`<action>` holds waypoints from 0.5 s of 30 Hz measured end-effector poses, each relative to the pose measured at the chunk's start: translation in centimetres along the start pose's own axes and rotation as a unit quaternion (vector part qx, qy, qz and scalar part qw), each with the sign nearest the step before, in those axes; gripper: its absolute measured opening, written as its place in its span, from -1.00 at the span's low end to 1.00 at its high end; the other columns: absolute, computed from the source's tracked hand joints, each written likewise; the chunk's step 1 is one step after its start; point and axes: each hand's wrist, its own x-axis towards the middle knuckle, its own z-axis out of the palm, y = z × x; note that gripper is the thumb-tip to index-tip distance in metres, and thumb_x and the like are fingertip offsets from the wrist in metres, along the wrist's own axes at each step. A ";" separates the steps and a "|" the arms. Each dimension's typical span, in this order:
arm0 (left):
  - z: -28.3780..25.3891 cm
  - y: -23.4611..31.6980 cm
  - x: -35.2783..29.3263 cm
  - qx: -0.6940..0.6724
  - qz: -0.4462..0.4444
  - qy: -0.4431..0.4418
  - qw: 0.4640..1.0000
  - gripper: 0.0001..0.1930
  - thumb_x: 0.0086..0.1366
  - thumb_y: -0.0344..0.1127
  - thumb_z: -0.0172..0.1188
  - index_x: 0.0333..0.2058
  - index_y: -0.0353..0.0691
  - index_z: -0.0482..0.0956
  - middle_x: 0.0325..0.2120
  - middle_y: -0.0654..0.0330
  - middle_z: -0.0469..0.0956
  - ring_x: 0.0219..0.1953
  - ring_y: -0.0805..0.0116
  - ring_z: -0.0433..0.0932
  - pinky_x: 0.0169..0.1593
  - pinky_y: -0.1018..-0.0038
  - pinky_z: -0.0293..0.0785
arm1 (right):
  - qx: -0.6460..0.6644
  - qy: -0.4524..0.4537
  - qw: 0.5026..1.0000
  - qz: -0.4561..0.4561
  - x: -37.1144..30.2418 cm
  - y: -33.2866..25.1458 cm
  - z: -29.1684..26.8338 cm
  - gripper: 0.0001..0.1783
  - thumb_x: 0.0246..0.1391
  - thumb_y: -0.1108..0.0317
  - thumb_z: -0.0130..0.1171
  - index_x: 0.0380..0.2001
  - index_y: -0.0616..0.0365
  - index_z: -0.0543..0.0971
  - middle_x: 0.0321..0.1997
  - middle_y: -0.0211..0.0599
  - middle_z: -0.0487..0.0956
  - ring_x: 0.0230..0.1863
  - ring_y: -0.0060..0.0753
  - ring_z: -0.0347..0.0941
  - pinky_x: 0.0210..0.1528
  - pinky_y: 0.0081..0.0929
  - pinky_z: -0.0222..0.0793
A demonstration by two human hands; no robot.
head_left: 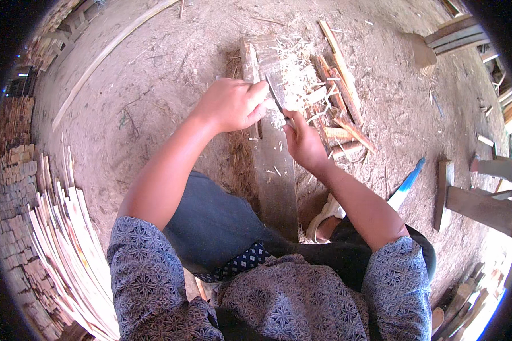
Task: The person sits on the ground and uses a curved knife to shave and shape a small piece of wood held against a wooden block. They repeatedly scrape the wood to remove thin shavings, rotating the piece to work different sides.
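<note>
Knife [275, 98] over a littered counter [276, 182]
Stacked wood [17, 187] at 9 o'clock, pale strips [77, 244] at 8; left hand [233, 105] closed near 12, contents unclear; knife beside it at 12; shavings [296, 68] cluttering the counter at 1; right hand [305, 142] gripping the knife's handle; wood pieces [342, 71] alongside, between 1 and 2.

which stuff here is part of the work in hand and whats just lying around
Seemingly in use:
knife in right hand
left hand beside it, grip unclear
plank beneath

Lying about:
pale strips, left
stacked wood, far left
blue-and-white object, right
</note>
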 end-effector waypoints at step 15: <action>1.3 -1.8 0.2 -0.005 0.059 0.040 0.997 -0.77 0.27 -0.13 0.15 -0.37 -0.12 0.36 -0.65 0.12 0.55 -0.54 0.06 0.61 -0.49 0.16 0.48 | -0.041 -0.030 0.994 0.095 0.1 0.1 0.4 -0.60 0.35 0.30 0.03 0.20 0.04 0.31 -0.28 0.26 0.62 -0.19 0.35 0.59 -0.13 0.13 0.44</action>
